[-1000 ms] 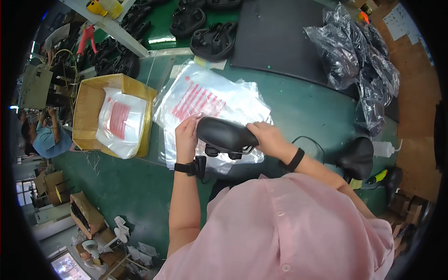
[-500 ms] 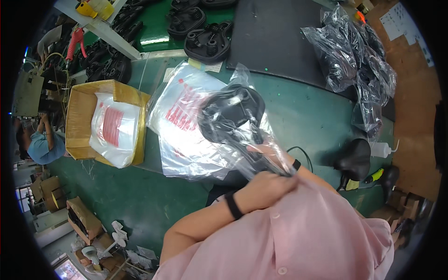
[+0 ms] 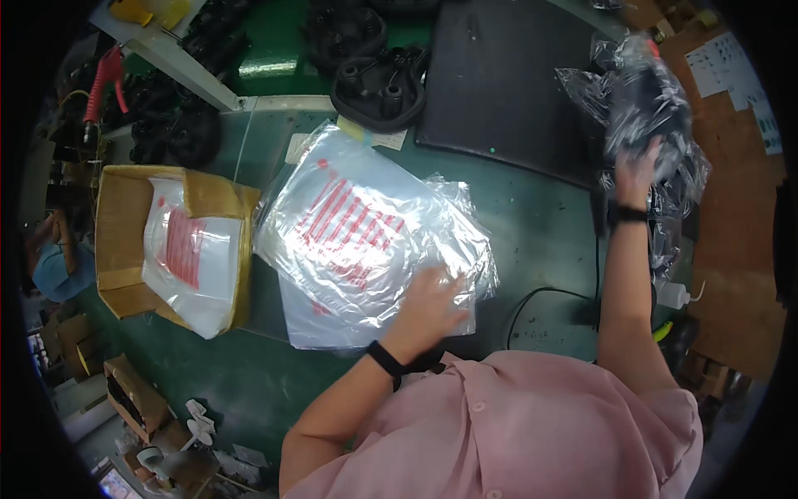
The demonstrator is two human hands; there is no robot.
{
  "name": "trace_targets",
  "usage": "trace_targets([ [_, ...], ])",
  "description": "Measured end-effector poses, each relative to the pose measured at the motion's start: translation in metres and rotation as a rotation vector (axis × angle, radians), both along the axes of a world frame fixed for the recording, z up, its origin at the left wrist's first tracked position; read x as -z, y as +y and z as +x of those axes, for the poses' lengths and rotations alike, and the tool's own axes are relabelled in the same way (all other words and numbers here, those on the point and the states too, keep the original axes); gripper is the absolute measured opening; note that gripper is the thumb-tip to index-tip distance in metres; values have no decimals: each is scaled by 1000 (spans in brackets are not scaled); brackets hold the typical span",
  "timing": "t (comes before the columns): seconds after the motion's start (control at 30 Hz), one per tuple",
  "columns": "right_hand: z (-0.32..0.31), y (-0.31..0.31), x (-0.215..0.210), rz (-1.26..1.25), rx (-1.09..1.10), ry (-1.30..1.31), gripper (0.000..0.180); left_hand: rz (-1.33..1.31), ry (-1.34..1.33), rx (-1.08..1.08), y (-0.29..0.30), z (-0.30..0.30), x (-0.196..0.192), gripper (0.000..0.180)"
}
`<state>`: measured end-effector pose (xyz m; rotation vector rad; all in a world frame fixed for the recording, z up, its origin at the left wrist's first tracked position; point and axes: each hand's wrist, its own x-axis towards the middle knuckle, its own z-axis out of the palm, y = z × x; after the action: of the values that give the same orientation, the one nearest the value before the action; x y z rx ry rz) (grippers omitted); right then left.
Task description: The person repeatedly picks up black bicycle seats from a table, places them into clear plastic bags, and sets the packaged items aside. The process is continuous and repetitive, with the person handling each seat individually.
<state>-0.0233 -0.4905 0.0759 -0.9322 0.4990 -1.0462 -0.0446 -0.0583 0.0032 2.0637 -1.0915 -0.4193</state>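
Over the near edge of a stack of clear plastic bags (image 3: pixel 353 224) with red print, my left hand (image 3: pixel 428 308) is blurred, its fingers apart and nothing in them. My right arm stretches to the far right. There my right hand (image 3: pixel 638 170) grips a black bicycle saddle (image 3: pixel 644 104) wrapped in a clear bag, above other bagged pieces (image 3: pixel 686 179). The saddle is smeared by motion, and part of my grip is hidden by film.
A cardboard box (image 3: pixel 125 249) of printed bags stands left of the stack. Black saddles (image 3: pixel 378 87) lie beyond it, beside a dark mat (image 3: pixel 507 83). A black cable (image 3: pixel 532 299) and a white squeeze bottle (image 3: pixel 672 294) are at the right. A red air gun (image 3: pixel 108 87) hangs far left.
My right hand has carried the bagged saddle from in front of my chest to the pile at the far right. My left hand has let go of the bag and moved over the bag stack.
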Motion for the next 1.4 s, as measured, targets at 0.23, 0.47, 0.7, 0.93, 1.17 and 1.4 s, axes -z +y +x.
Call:
trace_targets([
  [0.23,251,81,81,-1512,-325,504,45,261,-40,-156,31,-4,32,69],
  [0.47,366,109,135,-2103,-730,610,67,48,216,-297,38,1,57,28],
  [0.7,261,151,72,-1834,-1168,843,69,128,395,-499,34,23,46,20],
  [0.93,58,167,39,315,-1335,742,42,235,-114,-294,0,-8,33,33],
  [1.17,-104,128,53,-730,-407,1052,67,313,109,-281,26,2,30,16],
  [1.4,-165,141,80,-921,-317,1429,86,450,-154,-227,13,-35,16,44],
])
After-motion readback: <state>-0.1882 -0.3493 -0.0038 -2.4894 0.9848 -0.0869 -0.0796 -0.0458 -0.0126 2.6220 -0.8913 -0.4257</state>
